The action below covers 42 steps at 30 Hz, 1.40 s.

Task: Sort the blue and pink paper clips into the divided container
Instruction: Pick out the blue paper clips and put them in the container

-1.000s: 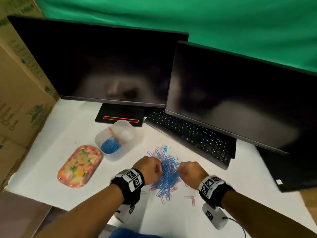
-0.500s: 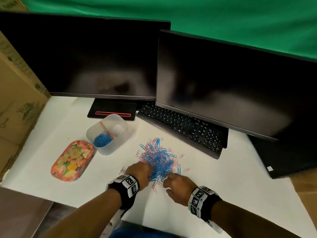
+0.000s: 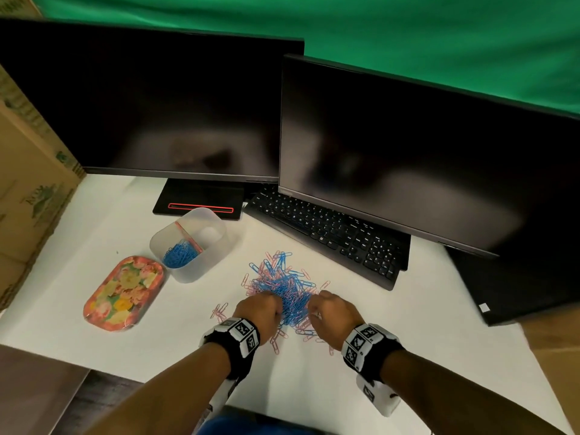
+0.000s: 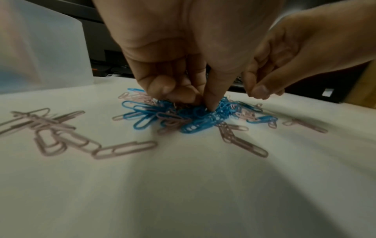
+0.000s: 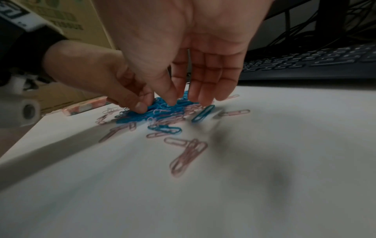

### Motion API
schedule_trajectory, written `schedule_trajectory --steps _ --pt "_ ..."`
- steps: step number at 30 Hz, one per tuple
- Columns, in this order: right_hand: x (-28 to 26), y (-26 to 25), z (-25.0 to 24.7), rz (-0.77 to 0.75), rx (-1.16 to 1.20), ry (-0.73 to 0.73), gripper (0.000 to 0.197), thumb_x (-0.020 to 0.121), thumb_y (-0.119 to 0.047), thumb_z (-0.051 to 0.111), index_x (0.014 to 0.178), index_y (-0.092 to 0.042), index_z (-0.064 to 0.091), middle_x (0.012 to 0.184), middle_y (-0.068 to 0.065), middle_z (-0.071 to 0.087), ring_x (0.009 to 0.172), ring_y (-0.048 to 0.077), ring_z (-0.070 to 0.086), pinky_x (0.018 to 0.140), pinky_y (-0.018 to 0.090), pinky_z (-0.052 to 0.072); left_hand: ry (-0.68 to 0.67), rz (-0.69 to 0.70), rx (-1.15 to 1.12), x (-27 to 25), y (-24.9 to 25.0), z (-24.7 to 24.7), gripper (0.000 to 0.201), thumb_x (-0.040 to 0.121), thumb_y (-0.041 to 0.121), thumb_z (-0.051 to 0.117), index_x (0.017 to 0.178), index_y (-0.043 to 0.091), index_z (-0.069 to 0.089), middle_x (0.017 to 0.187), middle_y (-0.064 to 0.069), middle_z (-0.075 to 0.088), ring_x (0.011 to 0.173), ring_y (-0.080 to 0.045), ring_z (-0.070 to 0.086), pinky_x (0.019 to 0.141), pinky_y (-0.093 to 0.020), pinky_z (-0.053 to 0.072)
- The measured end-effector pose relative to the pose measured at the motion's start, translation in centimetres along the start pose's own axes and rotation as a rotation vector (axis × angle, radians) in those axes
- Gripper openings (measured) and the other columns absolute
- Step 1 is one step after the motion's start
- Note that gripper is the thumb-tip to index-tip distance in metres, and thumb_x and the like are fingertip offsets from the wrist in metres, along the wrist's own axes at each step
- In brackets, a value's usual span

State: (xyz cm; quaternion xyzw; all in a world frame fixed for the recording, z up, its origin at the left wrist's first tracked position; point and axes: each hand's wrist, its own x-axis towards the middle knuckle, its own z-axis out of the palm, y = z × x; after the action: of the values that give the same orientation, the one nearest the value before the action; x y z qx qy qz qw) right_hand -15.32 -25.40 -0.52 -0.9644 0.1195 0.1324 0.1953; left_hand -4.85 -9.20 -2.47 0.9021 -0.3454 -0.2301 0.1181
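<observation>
Mixed heap of blue and pink wire paper clips [image 3: 284, 288] on white table [image 3: 408, 334], near translucent divided container [image 3: 201, 262]. Left hand [image 3: 259, 310] pinching clips; right hand [image 3: 332, 310] hovering, fingers [image 5: 205, 90] loosely apart.

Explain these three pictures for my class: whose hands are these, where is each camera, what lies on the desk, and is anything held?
A person works with bare hands; no machine. One camera sits on the head, looking down; one sits on each wrist, looking along the fingers. On the white desk lies a mixed pile of blue and pink paper clips. Left of it stands a divided container with blue clips in one compartment, beside a flowered tray. The left hand pinches into the pile; whether it holds a clip is unclear. The right hand reaches down with relaxed fingers, holding nothing visible.
</observation>
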Motion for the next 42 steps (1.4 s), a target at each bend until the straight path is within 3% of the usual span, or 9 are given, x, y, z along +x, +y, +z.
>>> schedule_trajectory --steps 8,11,15,19,22,26,31,36,42 --pt "3.3 -0.5 -0.6 -0.008 -0.03 -0.052 0.036 0.092 -0.017 0.05 0.125 -0.029 0.055 0.121 0.0 0.053 0.113 0.024 0.053 0.09 0.033 0.049 -0.007 -0.042 -0.187 -0.2 -1.2 -1.4 0.011 0.081 0.017 0.053 0.085 0.02 0.063 0.086 -0.004 0.069 0.081 -0.026 0.064 0.073 -0.033 0.054" --pt "3.7 -0.4 -0.1 -0.041 -0.087 -0.062 0.027 0.092 -0.018 0.052 0.116 -0.025 0.06 0.116 0.002 0.053 0.11 0.024 0.052 0.087 0.032 0.048 0.013 -0.075 -0.372 -0.2 -1.6 -1.5 0.019 0.08 0.007 0.055 0.079 0.025 0.061 0.072 0.002 0.064 0.075 -0.023 0.064 0.073 -0.026 0.053" --pt "4.0 0.0 0.1 -0.032 -0.072 -0.05 0.016 0.089 -0.019 0.056 0.104 -0.021 0.061 0.109 0.002 0.053 0.105 0.023 0.052 0.083 0.031 0.046 0.064 -0.121 -0.529 0.0 -2.1 -1.5 0.029 0.079 0.0 0.055 0.098 0.02 0.065 0.068 0.01 0.059 0.072 -0.014 0.058 0.075 -0.015 0.045" --pt "3.9 0.7 0.1 -0.003 -0.007 -0.034 0.01 0.088 -0.021 0.055 0.095 -0.019 0.062 0.103 0.002 0.056 0.1 0.022 0.054 0.081 0.03 0.046 0.012 -0.166 -0.672 0.0 -2.4 -1.8 0.032 0.073 0.004 0.059 0.096 0.024 0.066 0.067 0.005 0.06 0.066 -0.015 0.056 0.074 -0.023 0.047" --pt "3.8 1.2 -0.2 0.053 0.113 -0.037 0.003 0.085 -0.023 0.06 0.083 -0.025 0.061 0.09 -0.004 0.061 0.089 0.019 0.058 0.076 0.028 0.048 -0.039 -0.246 -0.868 0.1 -2.0 -2.2 0.021 0.081 0.0 0.058 0.09 0.017 0.067 0.066 -0.002 0.059 0.057 -0.018 0.055 0.061 -0.025 0.049" --pt "3.4 1.7 -0.7 0.087 0.299 -0.052 0.025 0.08 -0.021 0.068 0.067 -0.034 0.052 0.065 -0.012 0.055 0.06 0.006 0.053 0.058 0.014 0.044 -0.068 -0.308 -1.001 0.3 -1.8 -2.4 0.014 0.093 0.012 0.059 0.085 0.012 0.07 0.08 -0.007 0.062 0.054 -0.011 0.057 0.054 -0.022 0.05" --pt "3.5 1.6 -0.9 0.119 0.47 -0.038 0.02 0.075 -0.014 0.07 0.069 -0.029 0.059 0.068 -0.007 0.06 0.061 0.007 0.053 0.06 0.018 0.046 0.003 -0.297 -0.983 0.7 -1.4 -2.5 0.013 0.088 0.021 0.065 0.084 0.021 0.078 0.057 0.014 0.063 0.057 -0.008 0.054 0.069 -0.023 0.047" --pt "3.9 0.9 -1.4 0.14 0.608 -0.023 0.02 0.074 -0.008 0.068 0.067 -0.025 0.06 0.067 -0.005 0.059 0.062 0.01 0.052 0.061 0.02 0.046 0.022 -0.295 -1.104 0.9 -0.6 -3.5 0.016 0.089 0.007 0.06 0.083 0.014 0.074 0.075 -0.006 0.07 0.068 -0.016 0.06 0.067 -0.029 0.051" --pt "4.9 -0.1 -1.9 0.127 0.71 -0.017 0.014 0.071 -0.011 0.068 0.067 -0.022 0.062 0.064 -0.005 0.06 0.062 0.013 0.053 0.064 0.029 0.046 -0.065 -0.363 -1.327 1.1 -0.1 -4.2 0.016 0.095 0.005 0.052 0.094 0.005 0.067 0.083 -0.013 0.069 0.07 -0.023 0.069 0.064 -0.03 0.054"
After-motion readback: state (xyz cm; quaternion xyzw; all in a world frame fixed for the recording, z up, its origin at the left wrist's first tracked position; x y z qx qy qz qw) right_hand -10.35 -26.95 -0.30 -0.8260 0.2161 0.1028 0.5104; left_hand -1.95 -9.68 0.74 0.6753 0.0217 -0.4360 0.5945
